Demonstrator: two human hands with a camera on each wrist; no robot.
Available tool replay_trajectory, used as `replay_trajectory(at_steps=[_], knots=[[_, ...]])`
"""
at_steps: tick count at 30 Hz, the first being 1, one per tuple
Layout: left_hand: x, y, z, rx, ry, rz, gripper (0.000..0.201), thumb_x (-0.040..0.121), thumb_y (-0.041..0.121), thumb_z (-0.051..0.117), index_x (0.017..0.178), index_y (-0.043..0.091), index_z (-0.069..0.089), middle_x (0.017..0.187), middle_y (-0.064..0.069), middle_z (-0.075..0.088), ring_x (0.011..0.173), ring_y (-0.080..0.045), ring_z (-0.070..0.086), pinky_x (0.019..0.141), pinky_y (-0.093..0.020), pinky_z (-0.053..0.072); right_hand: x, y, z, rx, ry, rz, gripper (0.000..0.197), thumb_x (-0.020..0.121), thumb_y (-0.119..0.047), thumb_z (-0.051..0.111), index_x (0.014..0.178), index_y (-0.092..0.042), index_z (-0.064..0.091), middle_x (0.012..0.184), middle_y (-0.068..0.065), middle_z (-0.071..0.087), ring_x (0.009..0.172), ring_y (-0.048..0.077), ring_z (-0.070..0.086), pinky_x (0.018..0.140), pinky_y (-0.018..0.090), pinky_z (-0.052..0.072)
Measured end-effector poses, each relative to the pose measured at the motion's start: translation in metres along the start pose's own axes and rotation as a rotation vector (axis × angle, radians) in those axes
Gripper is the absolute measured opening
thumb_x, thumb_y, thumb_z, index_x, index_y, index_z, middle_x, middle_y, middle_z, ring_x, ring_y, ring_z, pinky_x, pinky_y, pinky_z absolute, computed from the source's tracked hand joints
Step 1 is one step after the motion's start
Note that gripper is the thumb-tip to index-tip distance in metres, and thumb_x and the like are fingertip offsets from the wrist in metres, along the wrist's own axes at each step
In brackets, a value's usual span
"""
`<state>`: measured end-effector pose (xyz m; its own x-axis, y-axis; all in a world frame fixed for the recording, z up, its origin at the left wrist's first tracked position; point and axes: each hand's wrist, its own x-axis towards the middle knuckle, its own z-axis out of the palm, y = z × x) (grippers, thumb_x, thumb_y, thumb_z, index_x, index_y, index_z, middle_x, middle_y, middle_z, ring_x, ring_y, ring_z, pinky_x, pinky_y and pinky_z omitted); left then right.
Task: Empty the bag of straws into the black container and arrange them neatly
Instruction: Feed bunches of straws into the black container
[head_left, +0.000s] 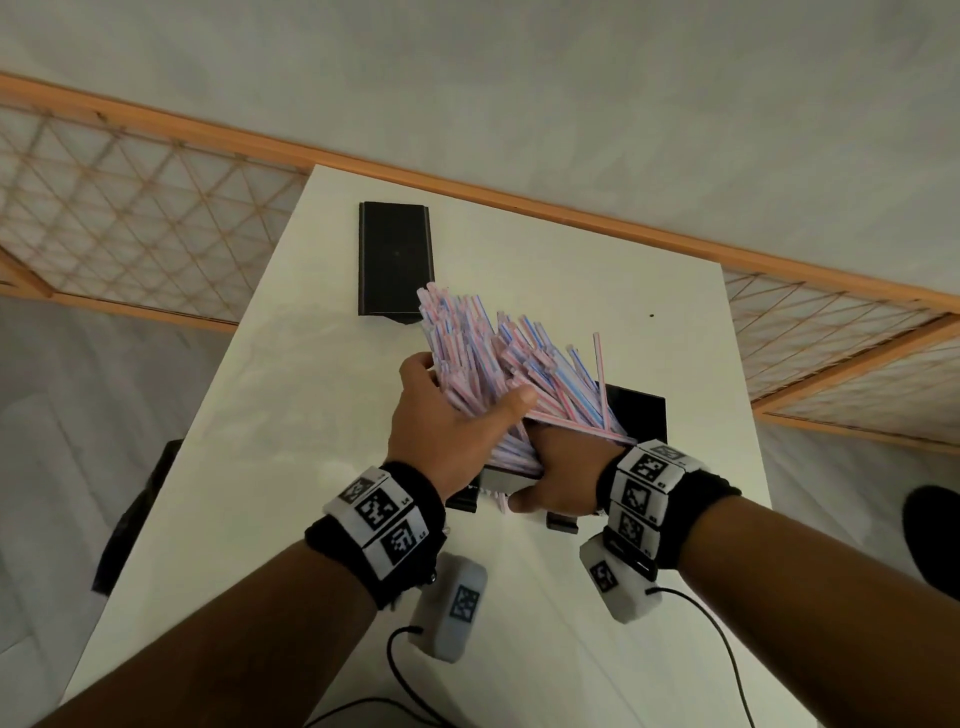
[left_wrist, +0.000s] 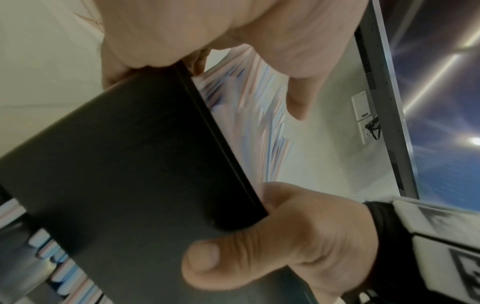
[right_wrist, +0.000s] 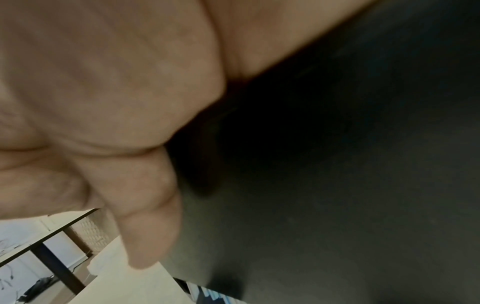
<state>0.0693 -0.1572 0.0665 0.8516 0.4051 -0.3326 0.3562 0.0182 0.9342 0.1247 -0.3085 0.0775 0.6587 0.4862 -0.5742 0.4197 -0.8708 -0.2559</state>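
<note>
A thick bundle of pink, blue and white striped straws (head_left: 483, 353) fans up and away from the near middle of the white table (head_left: 291, 395). My left hand (head_left: 447, 421) grips the bundle, thumb laid across it. The straws' lower ends sit in the black container (head_left: 641, 415), whose near end my right hand (head_left: 556, 478) holds. In the left wrist view the container's dark outer face (left_wrist: 130, 164) fills the middle, with the right thumb (left_wrist: 205, 259) pressed on it and blurred straws (left_wrist: 246, 113) behind. The right wrist view shows palm and the container's black wall (right_wrist: 337, 164).
A second flat black rectangular piece (head_left: 396, 260) lies at the far end of the table. A dark bag (head_left: 135, 519) hangs off the table's left edge. Wood-framed lattice panels (head_left: 130, 218) run behind. A dark object (head_left: 935, 540) is on the floor at right.
</note>
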Motion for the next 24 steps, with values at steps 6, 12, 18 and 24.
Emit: replay_trajectory(at_steps=[6,12,18,24], knots=[[0.0,0.001,-0.001,0.054,0.05,0.072,0.085,0.05,0.054,0.093,0.118,0.03,0.048,0.11,0.014,0.07,0.097,-0.005,0.07,0.085,-0.032,0.058,-0.003,0.004,-0.001,0.158,0.041,-0.033,0.072,0.078,-0.059,0.074,0.137,-0.026,0.052,0.126,-0.002,0.064,0.117,0.018,0.058,0.1,0.028,0.043],[0.007,-0.009,0.0,-0.004,0.054,0.058,0.078,0.05,0.056,0.091,0.113,0.029,0.055,0.105,0.013,0.074,0.094,-0.009,0.073,0.087,-0.041,0.06,-0.008,0.012,0.01,0.164,0.137,0.016,0.081,0.067,-0.08,0.065,0.121,-0.02,0.055,0.109,-0.001,0.065,0.1,0.019,0.063,0.088,0.034,0.052],[0.01,-0.003,-0.001,-0.07,-0.034,0.109,0.068,0.066,0.064,0.084,0.12,0.029,0.064,0.111,0.009,0.076,0.102,-0.013,0.074,0.092,-0.047,0.058,-0.04,0.01,0.019,0.136,0.283,-0.185,0.065,0.078,-0.067,0.056,0.125,-0.022,0.052,0.116,0.0,0.064,0.107,0.023,0.06,0.089,0.037,0.051],[0.009,-0.011,0.002,-0.012,-0.01,0.08,0.086,0.055,0.082,0.078,0.118,0.025,0.06,0.102,0.011,0.076,0.095,-0.009,0.074,0.089,-0.047,0.06,-0.066,0.036,0.003,0.138,0.506,-0.024,0.039,0.077,-0.056,0.069,0.084,-0.017,0.065,0.078,-0.001,0.061,0.073,0.021,0.058,0.066,0.03,0.045]])
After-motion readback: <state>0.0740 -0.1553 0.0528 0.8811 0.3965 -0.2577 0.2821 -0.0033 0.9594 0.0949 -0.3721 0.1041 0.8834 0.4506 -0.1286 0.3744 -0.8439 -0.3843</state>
